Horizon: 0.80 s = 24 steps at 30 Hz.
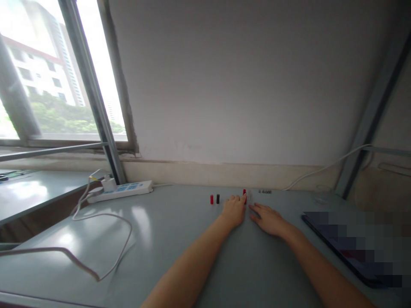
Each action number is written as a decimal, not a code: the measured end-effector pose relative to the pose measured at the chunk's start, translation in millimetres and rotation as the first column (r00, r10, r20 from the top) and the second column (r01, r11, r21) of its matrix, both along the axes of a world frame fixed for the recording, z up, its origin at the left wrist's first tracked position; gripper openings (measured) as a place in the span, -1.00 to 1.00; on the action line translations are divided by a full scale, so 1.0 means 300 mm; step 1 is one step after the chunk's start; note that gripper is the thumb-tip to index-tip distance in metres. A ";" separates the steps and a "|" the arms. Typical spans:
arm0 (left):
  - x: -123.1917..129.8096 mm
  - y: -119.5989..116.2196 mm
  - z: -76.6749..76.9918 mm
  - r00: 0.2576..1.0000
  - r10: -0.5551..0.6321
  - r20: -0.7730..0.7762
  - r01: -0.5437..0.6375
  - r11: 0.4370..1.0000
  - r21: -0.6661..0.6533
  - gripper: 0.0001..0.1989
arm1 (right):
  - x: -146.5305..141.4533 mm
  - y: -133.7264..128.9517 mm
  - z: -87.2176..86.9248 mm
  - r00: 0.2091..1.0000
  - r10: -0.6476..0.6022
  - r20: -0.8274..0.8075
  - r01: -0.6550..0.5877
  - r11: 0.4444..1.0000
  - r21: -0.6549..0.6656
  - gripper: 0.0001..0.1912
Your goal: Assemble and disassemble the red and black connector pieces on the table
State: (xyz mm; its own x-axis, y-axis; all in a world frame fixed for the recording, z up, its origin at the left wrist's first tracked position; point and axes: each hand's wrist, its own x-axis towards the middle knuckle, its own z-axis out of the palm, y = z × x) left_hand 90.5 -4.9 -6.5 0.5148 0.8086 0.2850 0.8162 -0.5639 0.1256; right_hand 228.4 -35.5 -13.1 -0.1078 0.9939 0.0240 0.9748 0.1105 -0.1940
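Observation:
My left hand [234,210] is at the far part of the grey table, its fingers closed about a small red cylinder [244,191] that they partly cover. Left of that hand, another red cylinder [211,199] and a black cylinder [218,199] stand upright, side by side. My right hand [267,219] lies low over the table with fingers stretched out and apart. Its fingertips are close to a thin, clear upright piece [249,196], too faint to name. Beyond the right hand lies a row of small dark metallic pieces [265,192].
A white power strip [128,188] with a plugged-in adapter sits at the back left. Its cable [126,239] loops over the table's left side. A dark-edged flat device [337,252], partly blurred out, lies at the right. A clear container [322,196] stands near the wall.

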 end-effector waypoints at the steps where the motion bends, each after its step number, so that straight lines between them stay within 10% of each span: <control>1: 0.004 0.000 0.003 1.000 0.007 0.006 -0.007 1.000 0.011 -0.56 | -0.001 0.001 -0.003 1.000 -0.001 -0.007 0.001 1.000 -0.003 -0.50; 24: -0.175 -0.063 -0.002 0.808 0.119 0.578 -0.062 0.991 -0.117 -0.88 | -0.035 0.025 -0.030 0.996 -0.087 -0.026 0.087 0.996 0.027 -0.53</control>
